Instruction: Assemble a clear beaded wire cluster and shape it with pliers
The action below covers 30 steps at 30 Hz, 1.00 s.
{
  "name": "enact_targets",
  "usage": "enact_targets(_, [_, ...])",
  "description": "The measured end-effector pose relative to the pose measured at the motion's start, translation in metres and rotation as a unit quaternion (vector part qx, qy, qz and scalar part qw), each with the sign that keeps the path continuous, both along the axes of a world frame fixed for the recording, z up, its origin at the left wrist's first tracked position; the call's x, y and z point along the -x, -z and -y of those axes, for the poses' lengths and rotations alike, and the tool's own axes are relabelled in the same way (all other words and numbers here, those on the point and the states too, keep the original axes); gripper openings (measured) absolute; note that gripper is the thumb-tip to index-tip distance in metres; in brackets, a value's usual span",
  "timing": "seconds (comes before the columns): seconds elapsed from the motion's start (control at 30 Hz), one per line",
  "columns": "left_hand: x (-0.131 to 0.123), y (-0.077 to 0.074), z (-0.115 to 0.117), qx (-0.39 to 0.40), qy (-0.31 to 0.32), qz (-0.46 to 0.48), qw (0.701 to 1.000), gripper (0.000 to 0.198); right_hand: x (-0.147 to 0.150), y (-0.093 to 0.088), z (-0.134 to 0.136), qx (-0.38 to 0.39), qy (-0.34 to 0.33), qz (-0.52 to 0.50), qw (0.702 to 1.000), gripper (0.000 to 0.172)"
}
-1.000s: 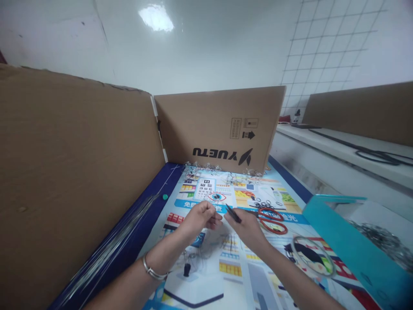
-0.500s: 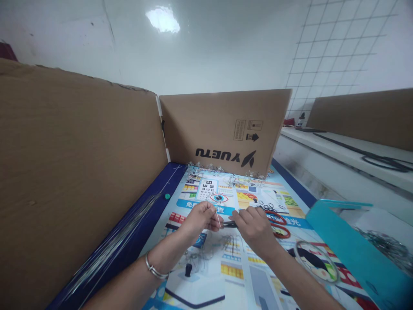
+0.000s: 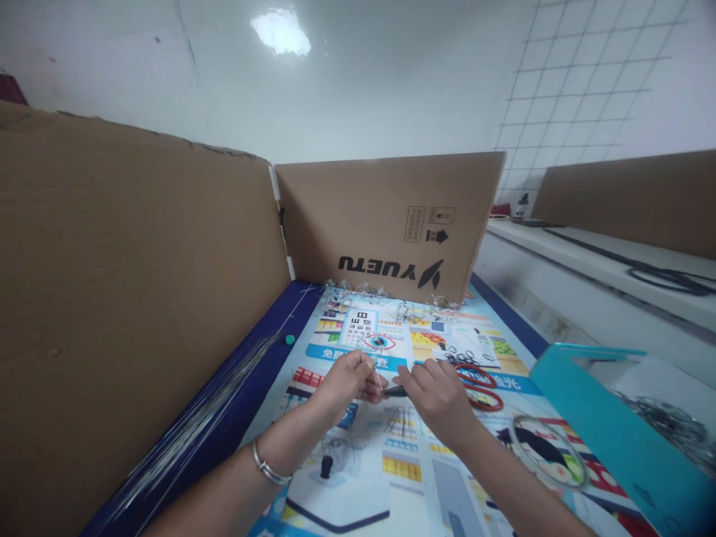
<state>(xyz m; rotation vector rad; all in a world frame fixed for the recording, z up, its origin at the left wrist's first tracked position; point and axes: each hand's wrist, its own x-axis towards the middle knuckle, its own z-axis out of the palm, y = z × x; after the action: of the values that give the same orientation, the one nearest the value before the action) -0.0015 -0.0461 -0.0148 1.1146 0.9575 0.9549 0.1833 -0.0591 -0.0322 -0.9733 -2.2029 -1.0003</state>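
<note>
My left hand (image 3: 352,384) is closed in a pinch on a thin pale wire (image 3: 379,382), which stands up between thumb and fingers. My right hand (image 3: 439,395) is wrapped round a pair of pliers (image 3: 396,391); the dark jaws point left and reach the fingers of my left hand at the wire. Most of the pliers' handles are hidden in my palm. Below the hands lie loose thin wire pieces (image 3: 398,421) and a small black object (image 3: 326,467). Red-handled scissors (image 3: 485,400) rest just right of my right hand.
Long straight wires (image 3: 195,425) lie along the left edge. Cardboard panels (image 3: 335,216) stand at the left and back, with bent wire pieces (image 3: 403,309) along the back one. To the right are black rings (image 3: 463,359), a wire coil (image 3: 585,473) and a turquoise box (image 3: 604,418) holding wire pieces.
The pliers and my right hand have shifted very slightly, and the jaws sit a little lower against the left fingers. My left hand keeps its pinch almost in place.
</note>
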Motion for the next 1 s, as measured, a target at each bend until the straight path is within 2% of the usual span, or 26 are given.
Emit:
enact_targets(0.37, [0.000, 0.001, -0.001, 0.003, -0.002, -0.008, 1.000, 0.034, 0.001, 0.000, 0.000, 0.006, 0.000, -0.003, 1.000, 0.016])
enact_targets(0.7, [0.000, 0.002, -0.002, -0.011, -0.002, -0.024, 1.000, 0.031, 0.000, 0.009, -0.002, 0.039, 0.014, 0.001, 0.999, 0.015])
enact_targets(0.87, [0.000, 0.007, -0.006, -0.053, -0.007, -0.050, 0.997, 0.023, 0.000, 0.013, -0.003, 0.088, 0.023, 0.003, 0.996, 0.018])
enact_targets(1.0, [0.001, 0.008, -0.008, -0.110, -0.004, -0.083, 0.990, 0.018, 0.002, 0.012, -0.005, 0.164, 0.040, 0.005, 0.986, 0.019])
